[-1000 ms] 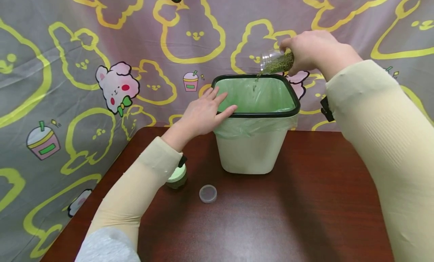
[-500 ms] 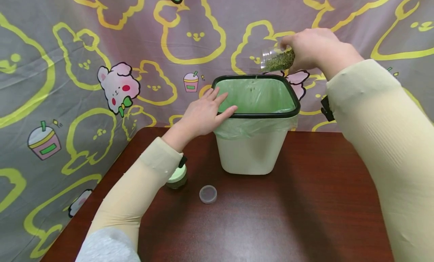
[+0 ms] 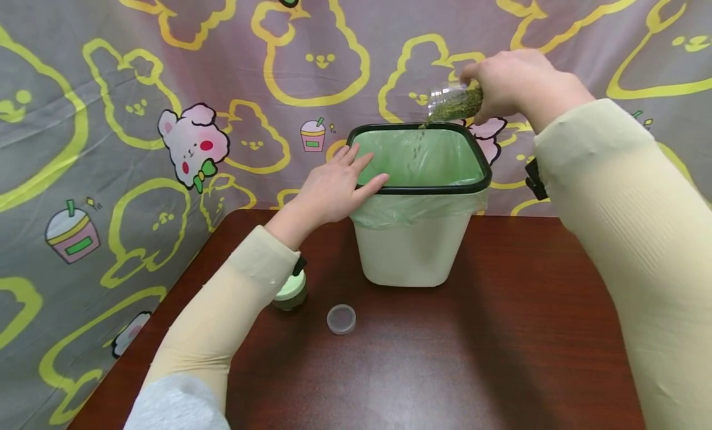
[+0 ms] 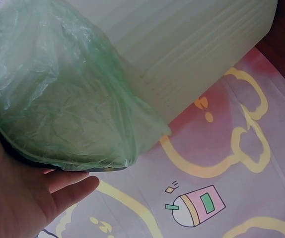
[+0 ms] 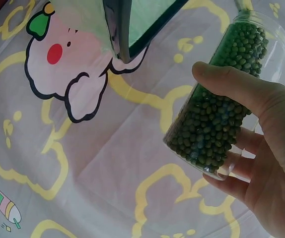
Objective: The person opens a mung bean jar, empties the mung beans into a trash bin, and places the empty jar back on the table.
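My right hand (image 3: 514,87) grips a clear jar (image 3: 456,102) tilted on its side above the back rim of the bin. Small green beans (image 5: 202,124) fill much of the jar in the right wrist view, and some fall from its mouth into the bin. The white bin (image 3: 414,251) stands upright with a green bag (image 3: 389,152) folded over its black rim (image 3: 434,189). My left hand (image 3: 336,186) rests on the left side of that rim, fingers spread and fairly straight; the left wrist view shows the hand (image 4: 33,198) against the rim.
On the brown table (image 3: 434,356), a round clear lid (image 3: 342,319) lies in front of the bin. A container with a pale green lid (image 3: 292,286) stands left of it, partly behind my left sleeve. A patterned cloth (image 3: 222,65) hangs behind and at the left.
Both hands stay nearly in place. The jar's tilt shifts slightly, and beans spill at its mouth now, where half a second ago only a few were in the air.
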Action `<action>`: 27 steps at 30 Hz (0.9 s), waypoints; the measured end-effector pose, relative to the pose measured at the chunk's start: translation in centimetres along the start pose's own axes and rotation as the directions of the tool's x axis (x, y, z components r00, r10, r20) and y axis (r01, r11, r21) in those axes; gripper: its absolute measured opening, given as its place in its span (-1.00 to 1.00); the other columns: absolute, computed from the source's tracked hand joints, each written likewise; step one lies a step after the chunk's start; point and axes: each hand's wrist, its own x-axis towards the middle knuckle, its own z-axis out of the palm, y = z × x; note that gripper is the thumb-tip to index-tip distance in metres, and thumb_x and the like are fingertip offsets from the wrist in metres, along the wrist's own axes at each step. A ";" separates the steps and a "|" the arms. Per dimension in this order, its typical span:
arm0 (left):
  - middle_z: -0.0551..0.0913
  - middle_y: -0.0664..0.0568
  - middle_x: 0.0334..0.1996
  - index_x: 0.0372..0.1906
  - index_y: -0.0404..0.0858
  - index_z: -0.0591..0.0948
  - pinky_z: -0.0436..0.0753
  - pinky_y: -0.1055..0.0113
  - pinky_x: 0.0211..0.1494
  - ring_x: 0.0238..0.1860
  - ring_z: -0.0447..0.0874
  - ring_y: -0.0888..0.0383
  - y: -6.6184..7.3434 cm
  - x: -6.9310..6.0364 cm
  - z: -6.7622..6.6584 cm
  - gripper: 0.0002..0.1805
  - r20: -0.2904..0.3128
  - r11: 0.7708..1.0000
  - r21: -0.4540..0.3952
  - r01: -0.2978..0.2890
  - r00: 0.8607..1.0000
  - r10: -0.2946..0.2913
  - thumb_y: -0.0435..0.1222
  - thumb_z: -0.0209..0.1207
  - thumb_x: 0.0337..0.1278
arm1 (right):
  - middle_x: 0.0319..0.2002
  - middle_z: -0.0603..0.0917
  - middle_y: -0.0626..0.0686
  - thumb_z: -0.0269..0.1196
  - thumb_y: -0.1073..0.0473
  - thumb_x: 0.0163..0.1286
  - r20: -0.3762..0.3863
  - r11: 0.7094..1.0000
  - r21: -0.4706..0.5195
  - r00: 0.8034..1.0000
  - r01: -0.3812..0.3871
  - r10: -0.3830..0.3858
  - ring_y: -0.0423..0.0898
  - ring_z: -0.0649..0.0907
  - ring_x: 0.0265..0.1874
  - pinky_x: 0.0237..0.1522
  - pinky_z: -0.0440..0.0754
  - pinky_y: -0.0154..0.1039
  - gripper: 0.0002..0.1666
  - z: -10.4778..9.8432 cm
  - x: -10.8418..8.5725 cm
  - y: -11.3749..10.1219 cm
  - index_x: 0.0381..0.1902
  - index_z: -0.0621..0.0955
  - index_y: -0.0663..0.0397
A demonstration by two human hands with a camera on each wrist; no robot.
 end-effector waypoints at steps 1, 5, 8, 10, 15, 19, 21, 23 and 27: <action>-0.05 -0.12 0.52 0.52 -0.08 0.15 0.10 0.03 0.44 0.51 -0.16 -0.03 0.0 0.0 0.0 -0.13 -0.002 1.000 0.000 -0.001 1.000 0.001 0.37 -0.39 0.31 | 0.13 0.46 0.45 0.38 -0.01 0.12 -0.003 1.000 0.000 1.000 0.001 -0.001 0.42 0.46 0.03 -0.14 0.43 0.27 -0.14 0.0 0.0 0.0 0.32 0.32 0.14; -0.05 -0.12 0.52 0.52 -0.09 0.16 0.10 0.03 0.44 0.51 -0.15 -0.03 0.0 0.0 0.1 -0.13 -0.004 1.000 0.000 -0.002 1.000 0.002 0.37 -0.39 0.31 | 0.13 0.46 0.45 0.39 -0.02 0.12 -0.003 1.000 0.001 1.000 0.007 -0.007 0.41 0.47 0.03 -0.17 0.45 0.24 -0.15 0.1 0.0 -0.1 0.30 0.33 0.16; -0.04 -0.12 0.52 0.52 -0.08 0.16 0.10 0.03 0.44 0.51 -0.15 -0.03 -0.1 0.0 0.2 -0.13 -0.005 1.000 0.001 -0.002 1.000 0.002 0.36 -0.39 0.31 | 0.13 0.47 0.45 0.39 -0.03 0.13 0.000 1.000 -0.002 1.000 0.009 -0.009 0.41 0.47 0.02 -0.18 0.45 0.23 -0.15 0.1 0.0 -0.1 0.30 0.33 0.15; -0.05 -0.12 0.52 0.52 -0.09 0.15 0.10 0.03 0.44 0.51 -0.16 -0.03 -0.1 0.0 0.2 -0.13 -0.006 1.000 0.004 -0.002 1.000 0.002 0.37 -0.39 0.31 | 0.13 0.47 0.44 0.39 -0.04 0.13 -0.002 1.000 -0.004 1.000 0.009 -0.009 0.41 0.48 0.02 -0.19 0.45 0.24 -0.15 0.0 0.0 -0.1 0.30 0.33 0.14; -0.04 -0.12 0.52 0.52 -0.09 0.15 0.10 0.02 0.44 0.51 -0.15 -0.04 -0.1 0.1 0.2 -0.12 -0.010 1.000 0.007 -0.003 1.000 0.004 0.37 -0.39 0.31 | 0.11 0.49 0.42 0.39 -0.05 0.12 0.000 1.000 0.003 1.000 0.002 -0.002 0.39 0.48 0.00 -0.20 0.44 0.23 -0.14 -0.1 0.0 -0.3 0.30 0.33 0.12; -0.04 -0.12 0.52 0.52 -0.09 0.15 0.11 0.02 0.43 0.51 -0.15 -0.04 0.0 0.1 0.2 -0.13 -0.009 1.000 0.002 -0.004 1.000 0.004 0.36 -0.39 0.32 | 0.07 0.51 0.42 0.39 -0.04 0.13 0.016 1.000 0.002 1.000 0.000 0.000 0.37 0.48 -0.01 -0.22 0.46 0.21 -0.16 0.0 0.0 -0.4 0.29 0.33 0.13; -0.04 -0.12 0.52 0.52 -0.09 0.15 0.11 0.02 0.43 0.51 -0.15 -0.04 0.0 0.1 0.2 -0.13 -0.009 1.000 0.002 -0.004 1.000 0.004 0.36 -0.39 0.32 | 0.05 0.51 0.42 0.39 -0.04 0.12 0.013 1.000 -0.001 1.000 0.001 -0.001 0.37 0.49 -0.02 -0.24 0.46 0.21 -0.17 -0.1 0.0 -0.4 0.27 0.34 0.12; -0.04 -0.13 0.52 0.52 -0.09 0.15 0.12 0.01 0.43 0.51 -0.15 -0.04 0.0 0.1 0.2 -0.13 -0.012 1.000 0.002 -0.004 1.000 0.004 0.36 -0.38 0.32 | 0.06 0.51 0.43 0.39 -0.04 0.12 0.006 1.000 -0.003 1.000 0.002 -0.002 0.38 0.49 -0.02 -0.24 0.46 0.23 -0.17 -0.1 0.0 -0.3 0.27 0.34 0.11; -0.03 -0.13 0.52 0.52 -0.09 0.16 0.12 0.01 0.43 0.51 -0.14 -0.04 0.0 0.0 0.2 -0.14 -0.017 1.000 0.002 -0.005 1.000 0.005 0.36 -0.38 0.32 | 0.06 0.51 0.42 0.39 -0.03 0.10 -0.006 1.000 -0.003 1.000 0.004 -0.004 0.39 0.50 -0.03 -0.21 0.45 0.26 -0.17 -0.1 -0.1 -0.2 0.27 0.34 0.10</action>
